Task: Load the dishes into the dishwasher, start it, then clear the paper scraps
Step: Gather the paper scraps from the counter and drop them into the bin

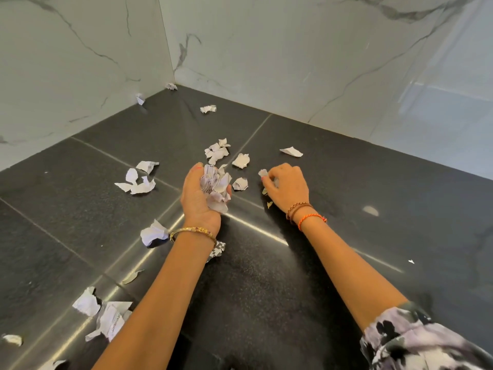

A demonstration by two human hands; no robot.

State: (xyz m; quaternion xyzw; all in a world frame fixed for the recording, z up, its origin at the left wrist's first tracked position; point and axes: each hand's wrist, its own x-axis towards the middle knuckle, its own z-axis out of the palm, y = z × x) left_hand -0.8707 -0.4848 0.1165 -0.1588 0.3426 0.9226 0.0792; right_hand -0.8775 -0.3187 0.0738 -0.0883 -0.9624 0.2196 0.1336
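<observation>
Torn white paper scraps lie scattered over a dark stone countertop [333, 188]. My left hand [196, 196], palm up above the counter's middle, holds a crumpled bunch of scraps [216, 186] in its curled fingers. My right hand [286, 186] is knuckles up just to the right, fingertips pinching a small scrap [263, 172] at the counter surface. Loose scraps sit between and beyond the hands [240, 160], at the left [137, 180], under my left wrist [153, 233] and at the near left [106, 319].
White marble walls [306, 57] close the counter at the back and left, meeting in a corner where scraps [171, 86] lie. A few small leaf-like bits [132, 277] lie on the counter. One scrap [291, 151] lies beyond my right hand.
</observation>
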